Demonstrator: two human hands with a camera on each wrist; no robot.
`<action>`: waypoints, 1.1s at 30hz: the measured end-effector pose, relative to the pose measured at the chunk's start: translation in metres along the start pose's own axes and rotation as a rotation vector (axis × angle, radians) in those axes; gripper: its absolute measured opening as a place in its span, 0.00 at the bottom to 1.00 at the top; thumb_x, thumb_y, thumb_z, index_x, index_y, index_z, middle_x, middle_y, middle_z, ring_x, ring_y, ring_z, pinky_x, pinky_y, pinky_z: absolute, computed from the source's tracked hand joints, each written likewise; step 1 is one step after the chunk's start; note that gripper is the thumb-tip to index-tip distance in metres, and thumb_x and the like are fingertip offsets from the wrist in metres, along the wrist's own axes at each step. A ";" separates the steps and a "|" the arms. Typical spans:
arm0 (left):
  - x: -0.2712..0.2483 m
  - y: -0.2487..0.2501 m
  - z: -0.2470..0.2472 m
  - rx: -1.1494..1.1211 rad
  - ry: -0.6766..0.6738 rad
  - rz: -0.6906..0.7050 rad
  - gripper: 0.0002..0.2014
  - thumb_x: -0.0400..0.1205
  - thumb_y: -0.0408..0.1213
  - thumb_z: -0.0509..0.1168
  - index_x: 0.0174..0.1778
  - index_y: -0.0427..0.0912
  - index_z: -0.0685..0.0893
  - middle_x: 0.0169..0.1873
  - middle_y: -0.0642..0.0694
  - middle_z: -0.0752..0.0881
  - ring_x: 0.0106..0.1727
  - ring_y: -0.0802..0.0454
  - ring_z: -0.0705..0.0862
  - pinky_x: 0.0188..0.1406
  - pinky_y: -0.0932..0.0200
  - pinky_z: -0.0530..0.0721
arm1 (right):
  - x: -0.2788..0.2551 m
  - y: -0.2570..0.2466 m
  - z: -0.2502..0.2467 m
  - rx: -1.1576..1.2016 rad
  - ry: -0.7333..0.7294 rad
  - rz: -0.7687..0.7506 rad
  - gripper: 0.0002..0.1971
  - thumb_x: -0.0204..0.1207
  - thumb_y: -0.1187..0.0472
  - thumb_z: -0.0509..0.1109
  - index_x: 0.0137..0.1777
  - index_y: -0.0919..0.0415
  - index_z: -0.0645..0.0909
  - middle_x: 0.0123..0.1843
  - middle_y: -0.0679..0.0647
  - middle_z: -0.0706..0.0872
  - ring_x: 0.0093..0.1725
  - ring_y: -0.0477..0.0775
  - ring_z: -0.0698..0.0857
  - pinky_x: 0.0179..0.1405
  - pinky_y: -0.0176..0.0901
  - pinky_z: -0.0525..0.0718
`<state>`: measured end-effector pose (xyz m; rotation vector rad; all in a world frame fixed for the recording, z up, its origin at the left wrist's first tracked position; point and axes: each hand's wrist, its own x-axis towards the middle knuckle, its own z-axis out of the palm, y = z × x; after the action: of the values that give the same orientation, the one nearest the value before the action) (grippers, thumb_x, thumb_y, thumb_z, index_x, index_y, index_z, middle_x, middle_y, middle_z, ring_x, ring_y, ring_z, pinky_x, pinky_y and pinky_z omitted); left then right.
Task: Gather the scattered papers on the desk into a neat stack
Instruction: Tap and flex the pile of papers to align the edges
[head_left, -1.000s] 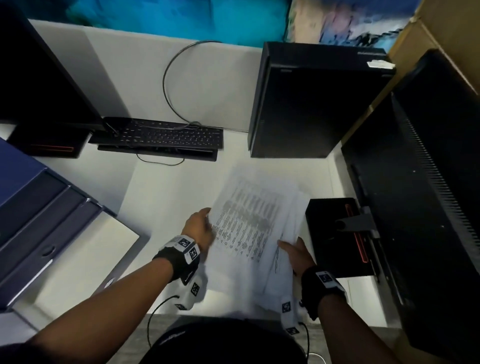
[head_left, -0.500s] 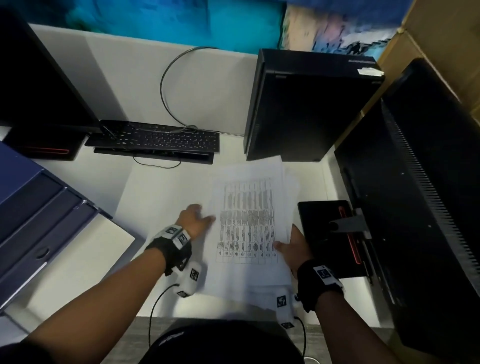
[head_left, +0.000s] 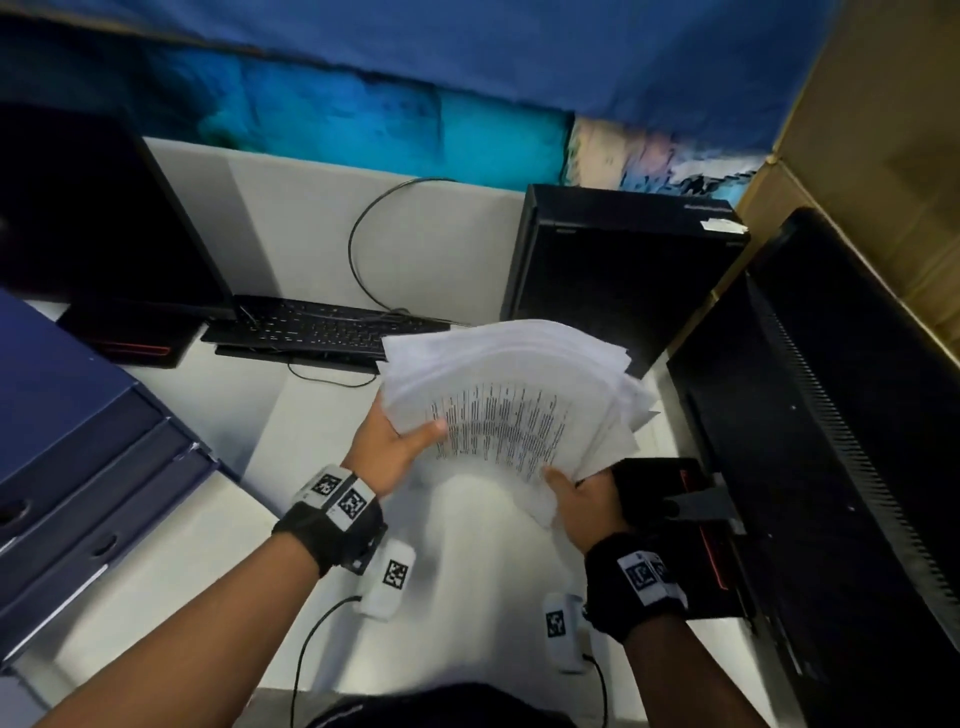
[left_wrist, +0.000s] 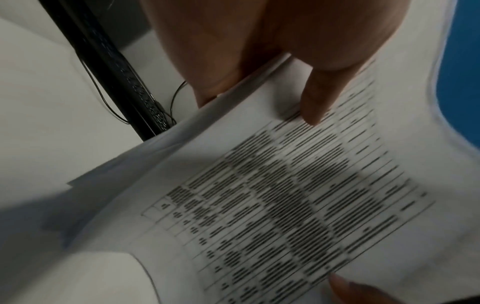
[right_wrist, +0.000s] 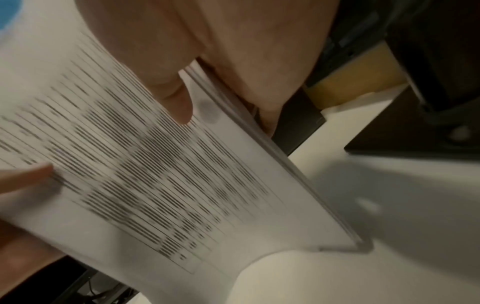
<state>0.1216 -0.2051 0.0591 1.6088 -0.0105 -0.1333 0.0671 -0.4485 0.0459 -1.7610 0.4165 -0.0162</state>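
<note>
Lifted off bench (head_left: 218, 519) now: papers (head_left: 511, 400), left hand (head_left: 395, 441) and right hand (head_left: 582, 499) gripping opposite edges. Squaring step; next, tap edges down to align.

Top sheet of papers (head_left: 498, 415): printed table, rows of text, too blurred to read. Wrist bands (head_left: 340, 496): square black-and-white coded markers, no letters. Nothing else legible.

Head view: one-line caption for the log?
Both hands, left and right, lift the fanned papers above the desk.

Black keyboard (head_left: 322, 327), computer tower (head_left: 618, 270)
</note>
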 end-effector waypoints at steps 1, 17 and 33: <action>-0.001 -0.001 -0.002 -0.011 0.008 -0.016 0.36 0.69 0.45 0.79 0.73 0.44 0.76 0.64 0.47 0.87 0.67 0.50 0.85 0.67 0.48 0.83 | -0.001 0.000 0.002 0.037 0.002 0.012 0.13 0.77 0.71 0.72 0.56 0.54 0.82 0.51 0.41 0.86 0.53 0.45 0.86 0.63 0.47 0.82; 0.014 0.043 -0.009 -0.208 -0.001 0.101 0.35 0.55 0.19 0.61 0.59 0.46 0.74 0.46 0.52 0.83 0.44 0.65 0.85 0.41 0.67 0.82 | -0.004 -0.062 -0.013 0.499 -0.008 -0.293 0.34 0.52 0.74 0.59 0.61 0.49 0.67 0.54 0.59 0.76 0.49 0.50 0.83 0.37 0.39 0.85; 0.024 0.045 -0.011 -0.148 -0.063 0.016 0.40 0.56 0.19 0.64 0.67 0.48 0.74 0.53 0.51 0.86 0.53 0.57 0.85 0.45 0.65 0.83 | -0.003 -0.058 -0.016 0.430 0.047 -0.172 0.33 0.58 0.70 0.63 0.63 0.42 0.68 0.59 0.62 0.82 0.55 0.59 0.84 0.41 0.39 0.87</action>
<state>0.1494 -0.1982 0.1028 1.4563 -0.0609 -0.1686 0.0764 -0.4529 0.1050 -1.3677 0.2700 -0.2525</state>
